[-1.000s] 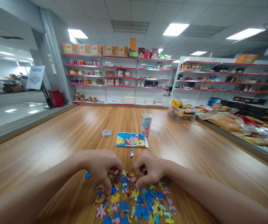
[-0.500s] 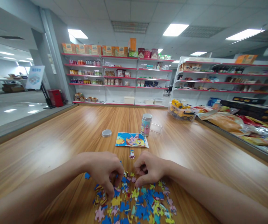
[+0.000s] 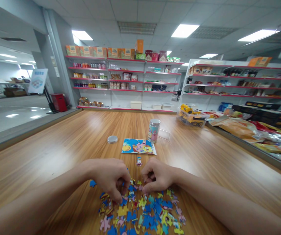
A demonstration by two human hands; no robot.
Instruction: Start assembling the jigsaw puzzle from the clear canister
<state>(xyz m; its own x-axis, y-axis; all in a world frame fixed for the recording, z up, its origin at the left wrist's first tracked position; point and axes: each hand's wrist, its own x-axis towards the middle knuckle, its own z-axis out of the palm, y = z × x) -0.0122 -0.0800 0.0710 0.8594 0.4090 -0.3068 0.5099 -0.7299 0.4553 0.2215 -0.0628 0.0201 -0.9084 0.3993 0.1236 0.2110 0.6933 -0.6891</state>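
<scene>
Loose jigsaw puzzle pieces [image 3: 148,221] in blue, yellow, pink and teal lie spread on the wooden table in front of me. My left hand [image 3: 112,179] hangs over the upper left of the pile, fingers bent down and thumb apart. Its thumb tip is beside a blue puzzle piece [image 3: 124,201], and I see nothing held. My right hand [image 3: 158,176] rests at the pile's upper right, fingers curled loosely and thumb apart, with nothing visible in it. Beyond and between the hands lies a small joined bit of puzzle [image 3: 139,161]. Behind it is a cartoon picture sheet [image 3: 138,146].
A cartoon-printed can [image 3: 153,131] stands by the sheet's right corner, with a clear frame-like object [image 3: 164,134] beside it. A round silver lid [image 3: 112,139] lies left. Farther right are a clear bin of toy trucks [image 3: 191,118] and packaged goods [image 3: 238,127]. Shelves [image 3: 125,92] line the back.
My left thumb has shifted slightly up and right, closer to the fingers, and more of the blue piece beside it shows. My right hand is nearly still. The view has moved very slightly.
</scene>
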